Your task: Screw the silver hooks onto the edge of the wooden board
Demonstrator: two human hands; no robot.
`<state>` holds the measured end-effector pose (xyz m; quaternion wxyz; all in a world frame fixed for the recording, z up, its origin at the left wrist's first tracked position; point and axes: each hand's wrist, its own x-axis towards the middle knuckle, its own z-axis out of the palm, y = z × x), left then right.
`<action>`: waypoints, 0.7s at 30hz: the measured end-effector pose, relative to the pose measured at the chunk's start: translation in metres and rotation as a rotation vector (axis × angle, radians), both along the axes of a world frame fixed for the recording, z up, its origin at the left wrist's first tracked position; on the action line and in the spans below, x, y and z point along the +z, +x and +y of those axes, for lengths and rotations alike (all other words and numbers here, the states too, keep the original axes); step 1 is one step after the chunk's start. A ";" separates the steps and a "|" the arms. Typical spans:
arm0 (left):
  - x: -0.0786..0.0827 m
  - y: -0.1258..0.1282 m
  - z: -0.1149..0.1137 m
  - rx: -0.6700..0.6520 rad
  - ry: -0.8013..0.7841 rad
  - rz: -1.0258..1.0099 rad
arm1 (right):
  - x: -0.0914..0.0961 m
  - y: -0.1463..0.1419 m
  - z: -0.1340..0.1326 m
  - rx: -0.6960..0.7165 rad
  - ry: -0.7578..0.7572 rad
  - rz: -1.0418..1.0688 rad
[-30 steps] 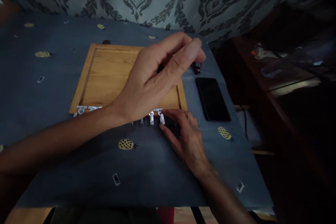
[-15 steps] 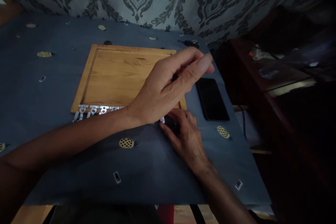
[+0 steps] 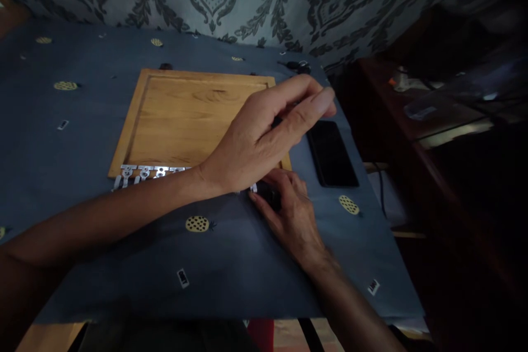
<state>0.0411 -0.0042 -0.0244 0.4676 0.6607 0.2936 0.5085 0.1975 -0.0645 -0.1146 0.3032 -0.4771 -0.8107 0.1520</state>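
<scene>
My left hand (image 3: 264,132) hovers over the right end of a wooden tray (image 3: 181,115), fingers pinched together on a small dark thing I cannot make out. Below it my right hand (image 3: 291,212) rests on the blue cloth (image 3: 103,242) at the tray's near right corner, fingers closed on a small dark object (image 3: 268,195). A row of several small silvery metal pieces (image 3: 144,172) lies along the tray's near edge, partly hidden by my left wrist.
A black phone (image 3: 331,153) lies face up to the right of the tray. Keys (image 3: 299,66) lie at the far right of the table by the patterned wall. A dark side table (image 3: 433,121) with clutter stands to the right.
My left hand has moved to the right and slightly down, from above the tray's middle toward its right edge. My right hand has barely shifted.
</scene>
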 end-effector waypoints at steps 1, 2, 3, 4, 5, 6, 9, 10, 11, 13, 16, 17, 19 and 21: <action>0.000 0.000 0.000 -0.003 -0.009 0.008 | 0.000 0.000 0.000 0.001 0.010 0.003; 0.000 0.000 0.000 -0.003 -0.018 0.015 | 0.000 0.000 0.000 0.001 0.018 0.006; 0.001 0.000 0.000 -0.004 -0.028 0.025 | 0.000 -0.001 0.000 0.003 0.024 0.008; 0.000 0.000 0.000 -0.008 -0.035 0.035 | 0.001 -0.001 0.000 0.004 0.030 0.009; 0.000 0.000 0.000 -0.014 -0.034 0.038 | 0.001 -0.001 0.000 0.005 0.036 0.010; 0.000 0.000 0.000 -0.025 -0.027 0.036 | 0.001 -0.001 0.000 0.005 0.042 0.012; -0.003 0.000 0.001 -0.061 0.003 0.005 | 0.001 -0.002 0.000 0.005 0.048 0.014; -0.004 0.000 0.001 -0.071 0.009 -0.002 | 0.000 -0.002 0.000 0.002 0.044 0.011; -0.004 0.000 0.002 -0.080 0.014 -0.005 | 0.000 -0.002 0.001 -0.002 0.037 0.006; -0.004 0.001 0.003 -0.107 0.015 -0.014 | 0.000 -0.002 0.001 -0.009 0.026 0.000; -0.003 0.001 0.007 -0.198 0.015 -0.057 | -0.001 -0.002 0.001 -0.012 0.035 0.003; -0.003 0.002 0.008 -0.236 0.013 -0.075 | -0.001 -0.002 0.001 -0.013 0.034 0.000; -0.003 0.002 0.012 -0.293 -0.002 -0.089 | -0.001 -0.001 0.000 -0.020 0.023 -0.011; -0.003 0.002 0.014 -0.311 -0.025 -0.087 | -0.001 -0.001 0.000 -0.022 0.014 -0.017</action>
